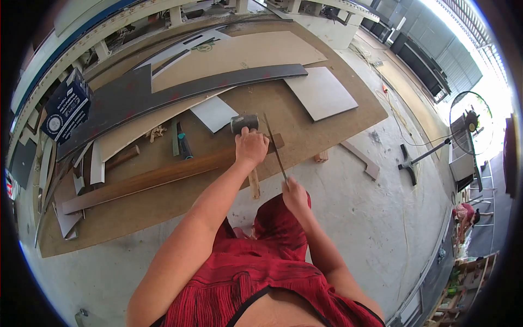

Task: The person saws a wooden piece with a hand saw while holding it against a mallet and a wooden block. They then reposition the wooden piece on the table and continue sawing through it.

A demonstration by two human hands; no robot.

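A long brown wooden board (163,173) lies across the front of the low work surface. Near its right end my left hand (251,147) is closed over a mallet, just below the black head (244,123). The mallet's pale wooden handle (254,186) shows past my wrist, beyond the board's front edge. My right hand (295,194) is closed around the near end of a hand saw (275,147), its long thin blade seen almost edge-on. This blade crosses the board close to its right end, right of my left hand. The saw's grip is hidden in my fingers.
Behind the board lie a long dark panel (190,91), a pale square panel (322,94) and a small white sheet (214,114). A blue box (68,106) stands at left. On the floor at right are an L-shaped strip (362,158) and a standing fan (469,121).
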